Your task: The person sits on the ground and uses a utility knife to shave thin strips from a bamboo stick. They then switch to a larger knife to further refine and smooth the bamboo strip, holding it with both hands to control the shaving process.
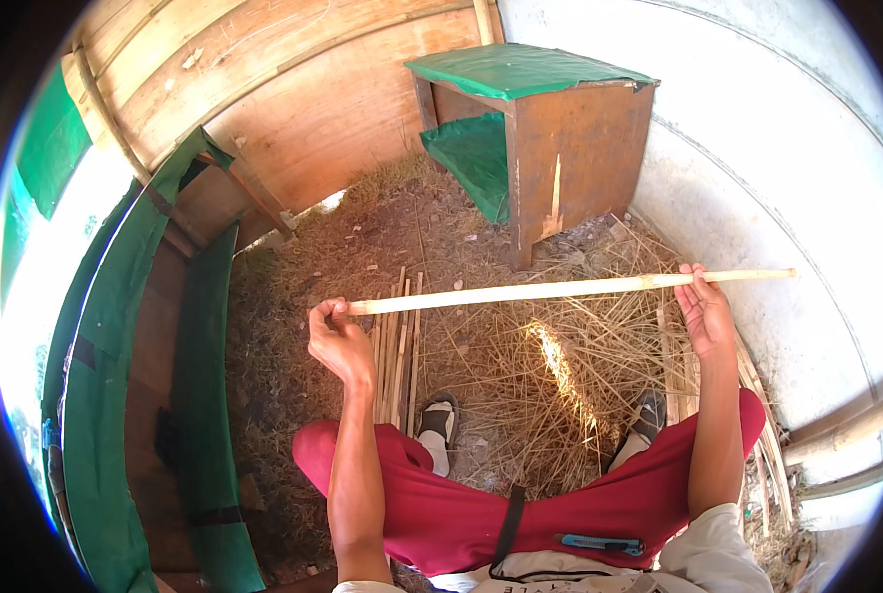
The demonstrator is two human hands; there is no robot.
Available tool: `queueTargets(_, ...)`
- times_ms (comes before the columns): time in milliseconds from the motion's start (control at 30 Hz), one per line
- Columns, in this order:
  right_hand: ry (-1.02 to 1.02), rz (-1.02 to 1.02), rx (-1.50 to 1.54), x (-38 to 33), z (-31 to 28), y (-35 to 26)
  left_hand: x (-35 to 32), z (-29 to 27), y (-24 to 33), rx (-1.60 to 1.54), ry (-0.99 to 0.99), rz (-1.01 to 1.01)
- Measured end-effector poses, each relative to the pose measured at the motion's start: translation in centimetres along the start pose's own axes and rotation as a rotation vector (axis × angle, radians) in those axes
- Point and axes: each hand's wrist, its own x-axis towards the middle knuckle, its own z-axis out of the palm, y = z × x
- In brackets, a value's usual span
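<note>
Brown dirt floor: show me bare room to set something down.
The floor is mostly bare between the green-covered wooden shelving and brown wooden cabinet. Crowded right of the thin pale strips, under straw-coloured strands.

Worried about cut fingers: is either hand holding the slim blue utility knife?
No, the knife lies on the red trousers, while the left hand and right hand hold the long pale bamboo strip.

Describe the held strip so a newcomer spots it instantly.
Find the green-topped brown cabinet. Below it in view, a long pale strip runs from the left hand to past the right hand. Unlike the sticks lying on the ground, it is held up in the air.
</note>
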Motion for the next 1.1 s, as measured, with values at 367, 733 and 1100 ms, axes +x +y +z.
queueTargets(367,-0.017,-0.016,-0.003,0.3,-0.4,0.0,0.5,0.0,-1.6,-0.218,-0.053,-0.182)
queueTargets(733,-0.019,-0.036,0.024,0.2,-0.1,0.0,0.1,0.0,-0.7,0.082,0.044,0.058)
queueTargets(1100,0.018,-0.059,0.032,0.2,-0.7,-0.2,0.4,0.3,-2.6,-0.412,0.008,-0.242)
